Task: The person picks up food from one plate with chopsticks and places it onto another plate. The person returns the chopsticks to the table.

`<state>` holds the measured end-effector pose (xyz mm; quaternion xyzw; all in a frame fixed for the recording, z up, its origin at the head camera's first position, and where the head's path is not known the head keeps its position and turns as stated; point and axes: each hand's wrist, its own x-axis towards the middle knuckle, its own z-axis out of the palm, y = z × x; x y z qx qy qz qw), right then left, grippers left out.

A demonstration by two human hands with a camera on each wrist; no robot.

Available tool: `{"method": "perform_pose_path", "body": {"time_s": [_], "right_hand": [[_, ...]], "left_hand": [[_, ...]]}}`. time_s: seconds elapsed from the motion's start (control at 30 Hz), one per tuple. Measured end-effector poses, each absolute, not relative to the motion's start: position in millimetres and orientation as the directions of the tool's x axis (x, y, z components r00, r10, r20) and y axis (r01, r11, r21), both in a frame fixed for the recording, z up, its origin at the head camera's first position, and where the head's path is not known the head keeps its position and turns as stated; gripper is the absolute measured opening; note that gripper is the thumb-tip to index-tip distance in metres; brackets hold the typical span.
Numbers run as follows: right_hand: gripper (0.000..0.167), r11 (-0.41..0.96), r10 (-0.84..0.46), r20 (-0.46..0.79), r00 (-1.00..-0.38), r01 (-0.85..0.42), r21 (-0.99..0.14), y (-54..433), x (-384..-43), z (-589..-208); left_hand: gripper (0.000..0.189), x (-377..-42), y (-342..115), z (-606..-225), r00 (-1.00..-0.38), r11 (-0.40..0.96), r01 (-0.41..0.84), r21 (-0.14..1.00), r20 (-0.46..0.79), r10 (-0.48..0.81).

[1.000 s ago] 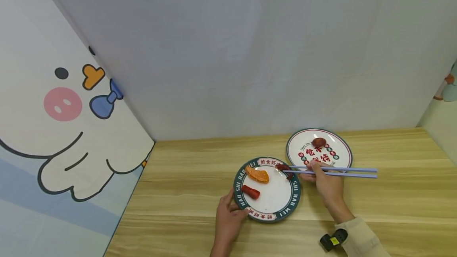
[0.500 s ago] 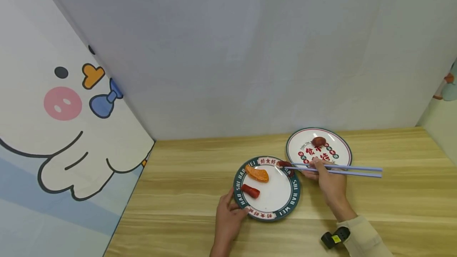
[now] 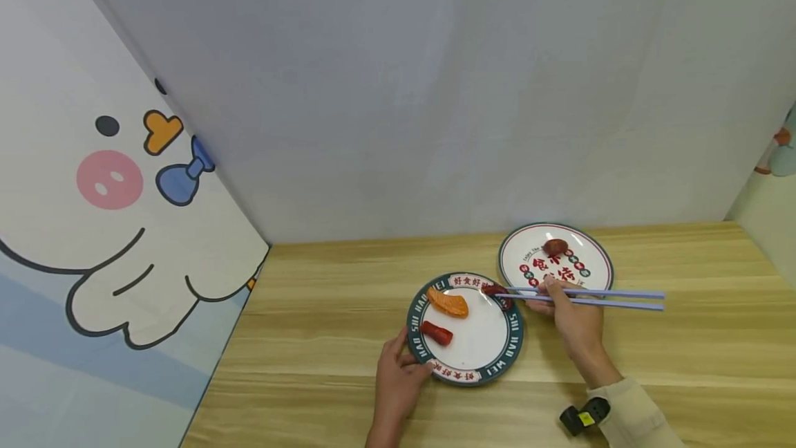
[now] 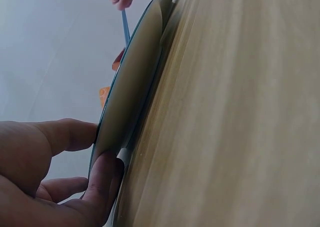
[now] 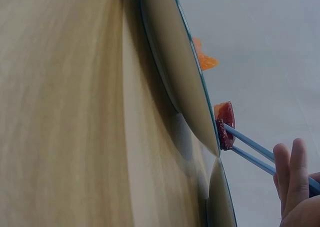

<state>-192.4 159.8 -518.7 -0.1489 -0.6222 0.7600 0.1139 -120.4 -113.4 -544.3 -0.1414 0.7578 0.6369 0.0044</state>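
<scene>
Fingers clamped on lavender chopsticks (image 3: pixel 622 292), a person's right hand (image 3: pixel 576 327) holds the tips against a dark red piece (image 3: pixel 494 290) at the far right rim of a letter-rimmed plate (image 3: pixel 481 341) bearing an orange slice (image 3: pixel 449 303). The left hand (image 3: pixel 398 382) pinches the plate's near left rim.

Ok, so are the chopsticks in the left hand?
No, the right hand holds the chopsticks, while the left hand grips the nearer plate.

You face a pale grey wall (image 3: pixel 448 102) behind the wood-grain tabletop (image 3: pixel 298 337); a white cartoon figure (image 3: pixel 112 234) marks your left-hand panel (image 3: pixel 50 393).
</scene>
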Motion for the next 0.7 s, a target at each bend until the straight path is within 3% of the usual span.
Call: {"method": "perform_pose_path", "body": {"time_s": [0.33,0.7], "right_hand": [[0.029,-0.247,0.349,-0.095,-0.932,0.006,-0.969,162.3,-189.2,-513.9],[0.018,-0.322,0.350,-0.073,-0.934,-0.047,-0.946,166.9,-190.8,-513.1]], "left_hand": [[0.081,-119.9,-112.6,-543.5,-0.959,0.141,-0.221,0.965,-0.188,-0.213],[0.080,-119.5,-112.7,-543.5,-0.961,0.135,-0.209,0.969,-0.178,-0.211]]}}
